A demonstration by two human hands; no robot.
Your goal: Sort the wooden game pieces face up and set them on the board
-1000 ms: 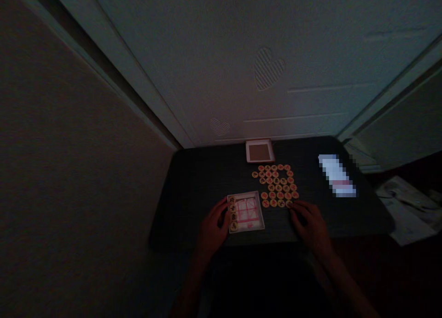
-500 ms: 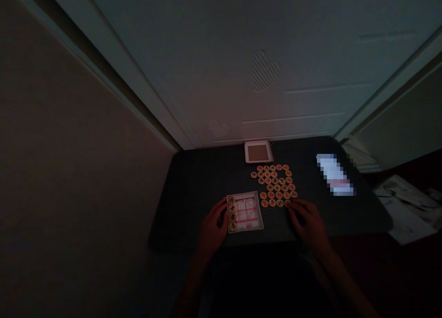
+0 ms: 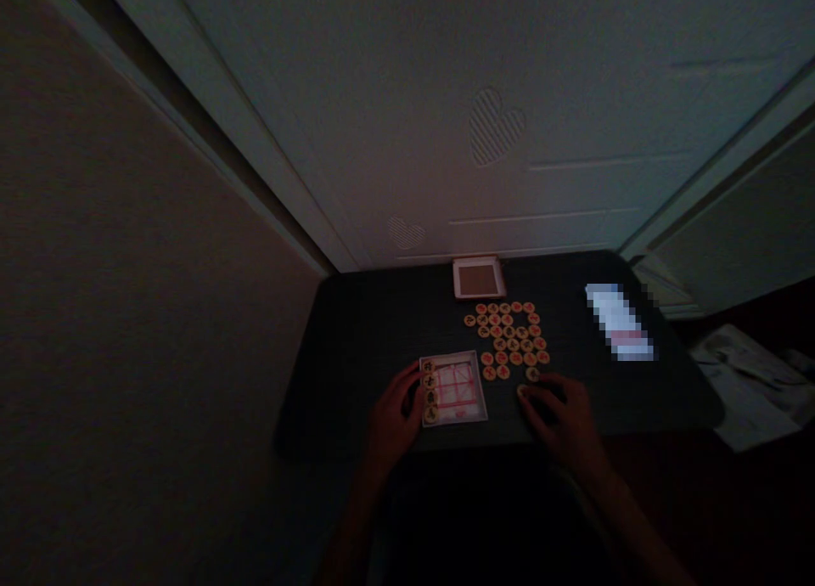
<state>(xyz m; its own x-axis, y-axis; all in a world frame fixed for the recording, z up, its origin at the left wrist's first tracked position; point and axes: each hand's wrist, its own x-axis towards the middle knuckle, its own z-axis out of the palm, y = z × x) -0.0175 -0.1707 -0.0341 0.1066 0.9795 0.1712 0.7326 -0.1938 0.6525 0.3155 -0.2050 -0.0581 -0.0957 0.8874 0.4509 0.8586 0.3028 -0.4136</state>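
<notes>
My left hand (image 3: 396, 412) grips the left edge of a shallow white box (image 3: 482, 389) that lies on the dark table. Along the box's left side runs a column of several round Chinese chess pieces (image 3: 429, 382) with black characters; pink lines mark its floor. Between the thumb and fingertips of my right hand (image 3: 565, 416) is a single chess piece (image 3: 521, 391), just off the near side of the other pieces. Those pieces (image 3: 511, 346), red and black, lie flat in loose rows to the right of the box, with a gap in the nearest row.
An open box lid (image 3: 479, 280) stands at the table's (image 3: 369, 331) back edge by a white door (image 3: 318, 102) with embossed hearts. On the right lies a bright, pixelated rectangular object (image 3: 617, 323). Pale items (image 3: 751, 391) sit lower down beyond the table's right edge. The room is dim.
My right hand has taken a chess piece out of the nearest row and drawn it toward me, leaving a gap there. My left hand stays at the box.
</notes>
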